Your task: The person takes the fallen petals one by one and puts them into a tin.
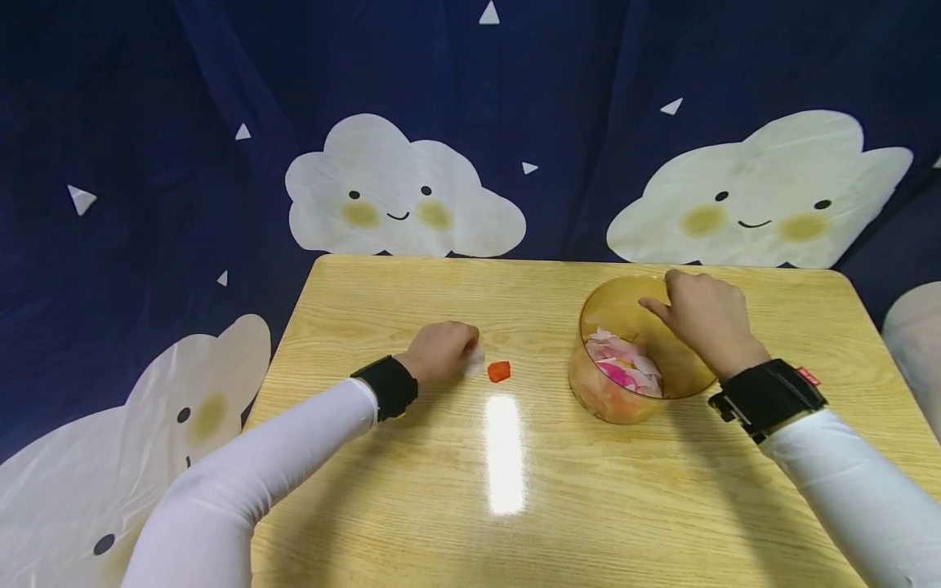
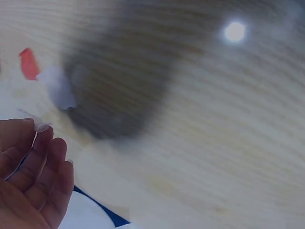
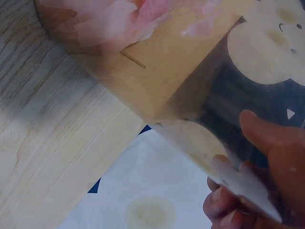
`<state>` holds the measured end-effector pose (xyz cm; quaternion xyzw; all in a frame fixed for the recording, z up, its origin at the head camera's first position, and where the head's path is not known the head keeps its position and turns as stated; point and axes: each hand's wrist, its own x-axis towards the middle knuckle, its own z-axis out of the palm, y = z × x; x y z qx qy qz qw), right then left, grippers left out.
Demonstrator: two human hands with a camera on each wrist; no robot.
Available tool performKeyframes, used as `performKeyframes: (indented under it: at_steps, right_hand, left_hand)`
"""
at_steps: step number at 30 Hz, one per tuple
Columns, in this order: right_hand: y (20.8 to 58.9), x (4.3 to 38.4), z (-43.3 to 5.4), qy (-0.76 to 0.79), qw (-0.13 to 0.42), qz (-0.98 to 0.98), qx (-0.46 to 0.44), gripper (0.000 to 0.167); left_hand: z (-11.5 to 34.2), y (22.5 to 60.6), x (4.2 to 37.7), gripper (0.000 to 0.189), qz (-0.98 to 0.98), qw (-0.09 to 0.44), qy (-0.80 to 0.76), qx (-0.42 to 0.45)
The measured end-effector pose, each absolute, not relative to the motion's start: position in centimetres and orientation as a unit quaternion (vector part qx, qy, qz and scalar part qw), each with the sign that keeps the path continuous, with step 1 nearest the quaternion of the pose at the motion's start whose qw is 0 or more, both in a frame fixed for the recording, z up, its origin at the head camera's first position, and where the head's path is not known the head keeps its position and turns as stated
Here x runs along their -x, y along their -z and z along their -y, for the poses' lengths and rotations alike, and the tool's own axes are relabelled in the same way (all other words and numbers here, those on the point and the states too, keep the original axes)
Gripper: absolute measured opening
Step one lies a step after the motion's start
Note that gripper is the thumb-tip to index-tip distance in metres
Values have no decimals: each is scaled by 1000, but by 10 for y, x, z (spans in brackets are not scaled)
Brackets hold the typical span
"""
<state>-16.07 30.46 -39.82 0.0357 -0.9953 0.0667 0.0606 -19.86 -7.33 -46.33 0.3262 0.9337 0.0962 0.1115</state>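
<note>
My left hand [image 1: 439,349] is low over the middle of the table, with thumb and fingers together. In the left wrist view, its fingertips [image 2: 44,136] pinch a thin, see-through whitish scrap [image 2: 42,127]. Beyond them a pale petal-like piece [image 2: 57,88] lies beside an orange-red piece [image 1: 499,371]. My right hand [image 1: 709,314] grips the far right rim of a clear amber bowl [image 1: 680,367], which stands tilted toward the left. The thumb is on the inside and the fingers curl round the outer wall. Pink and white petals [image 1: 621,359] are heaped in the bowl, along with a thin brown sliver [image 3: 133,58].
The wooden table [image 1: 588,490] ends at the back against a dark blue curtain [image 1: 566,98] with smiling clouds. Another cloud print [image 1: 147,441] hangs along the left side. Black bands [image 1: 390,387] circle both wrists over white sleeves.
</note>
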Motion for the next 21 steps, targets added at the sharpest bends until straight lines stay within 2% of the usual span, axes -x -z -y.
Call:
performKeyframes:
  at_steps: [13,21]
  right_hand:
    - [398,161,-304,-63,64,995,-38,49]
    - [398,161,-304,-62,66,995,-39,49]
  left_hand:
    - [51,422,198,30,-923,72,-135,-353]
    - [36,399,199,24,-917,32,-123,-378]
